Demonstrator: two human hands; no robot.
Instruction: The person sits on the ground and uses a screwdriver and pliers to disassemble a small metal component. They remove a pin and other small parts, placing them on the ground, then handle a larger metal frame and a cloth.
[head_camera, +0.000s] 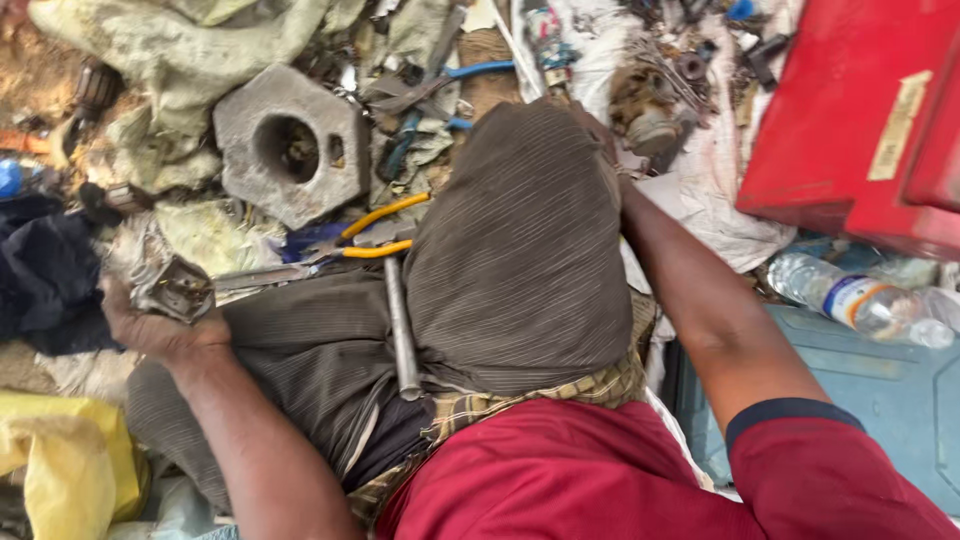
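One metal part in left hand, right hand seemingly hidden.

Left hand clenched — right hand hidden, arm outstretched

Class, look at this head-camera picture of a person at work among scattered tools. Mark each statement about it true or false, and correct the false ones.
1. The left hand grips a grimy metal part. True.
2. The pliers by the knee have red handles. False: the handles are yellow.
3. A hexagonal metal block with a round hole lies on the ground. True.
4. The plastic bottle stands upright. False: it lies on its side.
5. The right hand is in plain sight. False: the raised knee hides it.
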